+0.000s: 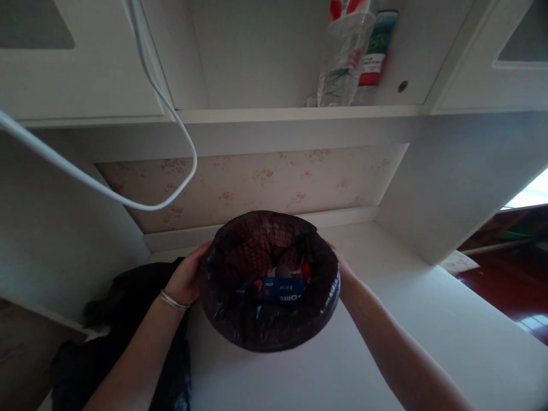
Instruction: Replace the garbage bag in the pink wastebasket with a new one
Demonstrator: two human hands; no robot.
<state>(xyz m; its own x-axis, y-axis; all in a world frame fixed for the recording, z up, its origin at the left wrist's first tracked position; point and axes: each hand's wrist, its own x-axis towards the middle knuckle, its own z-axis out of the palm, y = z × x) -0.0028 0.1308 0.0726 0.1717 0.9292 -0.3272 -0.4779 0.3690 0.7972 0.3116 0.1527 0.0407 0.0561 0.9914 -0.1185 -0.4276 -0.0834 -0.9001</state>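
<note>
A round trash bin (274, 337) lined with a dark, shiny bag is held between both hands, its mouth tipped toward me. Inside lie a blue Oreo wrapper (278, 290) and some other litter with red and pale parts. My left hand (188, 278), with a bracelet at the wrist, presses on the bin's left side. At the bin's right side is my right hand (342, 271), most of its fingers hidden behind the rim. Both hands are closed round the bin from opposite sides.
Behind the bin are a white desk surface (411, 319) and a flowered wall (257, 180). Overhead, a shelf (299, 115) carries a clear plastic bottle (345, 57) and a red-green can (377, 48). A white cable (141, 206) loops at upper left. Dark cloth (128, 308) lies at left.
</note>
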